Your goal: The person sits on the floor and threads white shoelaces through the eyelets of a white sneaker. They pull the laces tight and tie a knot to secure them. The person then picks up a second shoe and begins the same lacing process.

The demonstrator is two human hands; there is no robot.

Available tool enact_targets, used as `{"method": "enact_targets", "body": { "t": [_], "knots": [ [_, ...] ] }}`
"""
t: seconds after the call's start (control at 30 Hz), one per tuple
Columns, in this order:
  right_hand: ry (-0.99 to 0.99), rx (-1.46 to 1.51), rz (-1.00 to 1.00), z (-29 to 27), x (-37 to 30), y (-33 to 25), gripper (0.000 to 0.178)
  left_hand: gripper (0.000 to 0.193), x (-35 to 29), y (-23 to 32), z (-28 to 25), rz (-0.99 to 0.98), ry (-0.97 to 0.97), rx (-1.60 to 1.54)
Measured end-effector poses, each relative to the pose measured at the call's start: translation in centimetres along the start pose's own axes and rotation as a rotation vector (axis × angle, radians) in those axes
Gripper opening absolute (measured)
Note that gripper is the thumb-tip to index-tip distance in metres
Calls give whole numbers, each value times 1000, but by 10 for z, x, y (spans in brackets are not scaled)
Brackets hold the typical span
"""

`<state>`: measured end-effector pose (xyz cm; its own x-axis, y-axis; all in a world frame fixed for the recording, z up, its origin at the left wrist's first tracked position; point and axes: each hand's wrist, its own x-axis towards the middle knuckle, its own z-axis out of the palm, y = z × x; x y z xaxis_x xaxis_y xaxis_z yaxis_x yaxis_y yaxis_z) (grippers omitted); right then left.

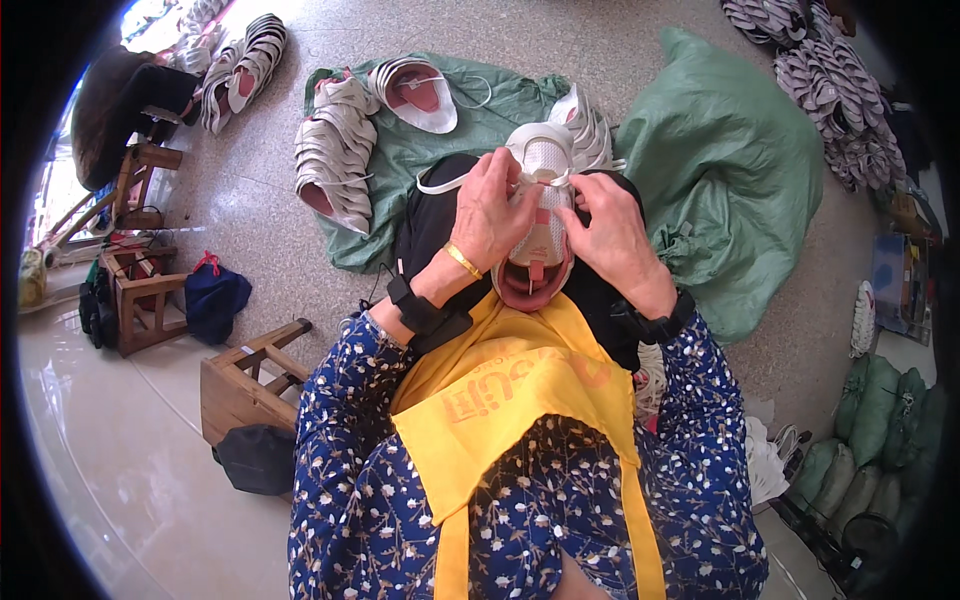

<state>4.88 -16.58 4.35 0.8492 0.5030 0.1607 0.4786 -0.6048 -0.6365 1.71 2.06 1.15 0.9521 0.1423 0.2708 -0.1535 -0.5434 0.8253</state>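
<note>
A white mesh sneaker [547, 160] with a pink lining rests on my lap, its toe pointing away from me. My left hand [488, 215] is closed at the left side of its tongue, fingertips pinching the white shoelace [440, 188]; a loop of the lace curves out to the left. From the other side, my right hand [620, 228] also pinches the lace near the lowest eyelets, thumb against the shoe's edge. The fingertips partly hide the lacing.
On a green woven sheet [400, 235] ahead stand a stack of white shoe uppers [335, 150] and a single upper [418, 92]. A full green sack [735, 180] bulges at the right. Wooden stools [250, 385] stand at the left. More uppers [830, 90] pile up far right.
</note>
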Motion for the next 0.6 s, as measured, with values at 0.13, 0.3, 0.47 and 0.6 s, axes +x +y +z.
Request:
{"method": "enact_targets", "body": {
  "t": [0.13, 0.3, 0.47, 0.6],
  "knots": [
    [-38, -104, -2, -1, -1, -13, 24, 47, 2, 4, 4, -54, -97, 112],
    [11, -256, -4, 13, 9, -7, 19, 49, 2, 8, 17, 64, 27, 189],
    [-35, -228, 4, 12, 12, 8, 19, 49, 3, 6, 19, 55, 13, 201],
    [-81, -118, 10, 5, 11, 16, 25, 54, 2, 8, 17, -9, -70, 198]
  ]
}}
